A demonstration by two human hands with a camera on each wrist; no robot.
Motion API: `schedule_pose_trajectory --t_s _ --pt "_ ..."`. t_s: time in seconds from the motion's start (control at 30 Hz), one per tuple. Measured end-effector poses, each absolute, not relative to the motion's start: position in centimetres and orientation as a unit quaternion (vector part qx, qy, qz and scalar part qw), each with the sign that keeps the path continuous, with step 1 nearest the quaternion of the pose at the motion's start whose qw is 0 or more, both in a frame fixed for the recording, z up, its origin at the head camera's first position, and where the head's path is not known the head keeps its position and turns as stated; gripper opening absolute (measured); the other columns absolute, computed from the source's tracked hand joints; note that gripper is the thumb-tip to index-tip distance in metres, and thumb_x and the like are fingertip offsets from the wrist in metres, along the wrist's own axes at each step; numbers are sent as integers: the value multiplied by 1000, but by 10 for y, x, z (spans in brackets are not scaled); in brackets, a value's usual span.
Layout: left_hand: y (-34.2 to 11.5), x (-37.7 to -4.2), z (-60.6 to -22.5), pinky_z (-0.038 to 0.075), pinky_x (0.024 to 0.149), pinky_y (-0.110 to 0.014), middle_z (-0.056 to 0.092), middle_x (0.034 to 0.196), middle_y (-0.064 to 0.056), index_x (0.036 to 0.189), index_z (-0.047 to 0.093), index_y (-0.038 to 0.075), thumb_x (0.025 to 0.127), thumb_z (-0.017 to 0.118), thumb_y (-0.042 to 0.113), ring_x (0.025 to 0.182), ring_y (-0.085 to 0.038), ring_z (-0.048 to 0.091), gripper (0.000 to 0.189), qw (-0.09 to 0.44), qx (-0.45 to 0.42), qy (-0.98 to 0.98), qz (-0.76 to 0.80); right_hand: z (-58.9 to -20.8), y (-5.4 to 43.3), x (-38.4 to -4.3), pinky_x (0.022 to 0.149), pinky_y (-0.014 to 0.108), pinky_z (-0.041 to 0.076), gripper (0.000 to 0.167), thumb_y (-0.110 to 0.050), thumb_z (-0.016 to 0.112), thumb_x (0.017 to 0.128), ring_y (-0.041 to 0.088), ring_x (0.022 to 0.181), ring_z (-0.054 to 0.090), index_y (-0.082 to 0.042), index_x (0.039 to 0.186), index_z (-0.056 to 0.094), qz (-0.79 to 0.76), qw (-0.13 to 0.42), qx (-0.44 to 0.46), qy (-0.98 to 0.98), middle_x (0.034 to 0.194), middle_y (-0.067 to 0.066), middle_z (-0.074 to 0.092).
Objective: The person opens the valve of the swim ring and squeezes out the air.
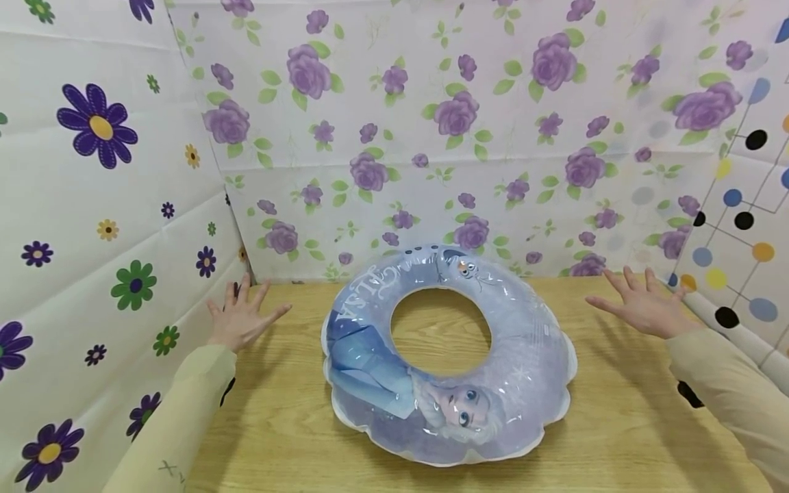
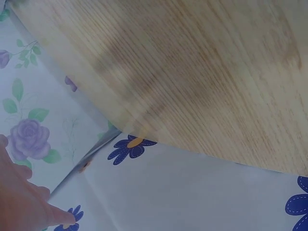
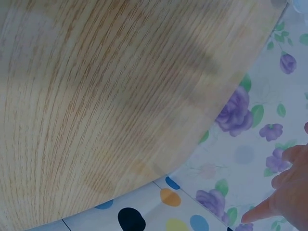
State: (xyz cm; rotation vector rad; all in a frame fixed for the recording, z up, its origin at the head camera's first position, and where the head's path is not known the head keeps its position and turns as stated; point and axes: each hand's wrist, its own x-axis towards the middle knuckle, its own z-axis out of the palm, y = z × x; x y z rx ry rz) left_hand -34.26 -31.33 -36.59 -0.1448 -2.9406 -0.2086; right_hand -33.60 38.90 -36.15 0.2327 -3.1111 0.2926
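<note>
An inflated swim ring (image 1: 530, 356) lies flat on the wooden table, pale blue and lilac, printed with a cartoon figure and a small snowman. To its left, the left hand (image 1: 242, 318) is held out above the table with fingers spread, apart from the ring. On the other side the right hand (image 1: 644, 305) is also spread, with nothing in it. Each wrist view catches part of its own hand at the lower corner: the left hand (image 2: 24, 195) in one, the right hand (image 3: 284, 192) in the other.
The wooden table (image 1: 277, 438) reaches back to a wall sheet with purple roses (image 1: 456, 113). A daisy-print sheet (image 1: 68, 205) closes off the left side. On the right hangs a sheet with coloured dots (image 1: 740, 267). Shadows of the arms fall on the tabletop.
</note>
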Motion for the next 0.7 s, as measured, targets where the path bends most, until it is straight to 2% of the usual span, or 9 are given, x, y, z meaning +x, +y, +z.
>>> schedule_pose_trajectory --t_s 0.3,0.4,0.53,0.7 --pt "-305 -347 -358 -12 83 -70 -8 145 -24 147 9 16 84 28 70 125 -49 -11 86 105 -57 -990 -73 -360 386 -341 64 74 -18 91 -68 34 84 57 117 -16 -12 146 -2 89 17 77 -993 141 33 -3" --pt "-297 -349 -355 -11 84 -69 -9 145 -24 147 7 16 83 27 71 125 -47 -15 86 103 -66 -990 -72 -359 381 -342 71 75 -13 89 -64 37 86 57 118 -15 -8 145 1 131 17 90 -987 140 35 -2" --pt "-282 -353 -351 -9 87 -68 -8 145 -23 147 6 18 83 26 72 125 -46 -15 86 107 -76 -990 -56 -355 372 -343 83 72 0 85 -54 42 90 57 119 -10 0 144 6 198 21 120 -973 140 36 1" --pt "-260 -361 -344 -10 88 -66 -7 147 -20 147 8 18 82 27 72 126 -45 -13 86 122 -99 -986 -48 -349 361 -344 87 70 5 82 -50 44 91 57 121 -3 5 142 11 212 29 138 -967 139 35 9"
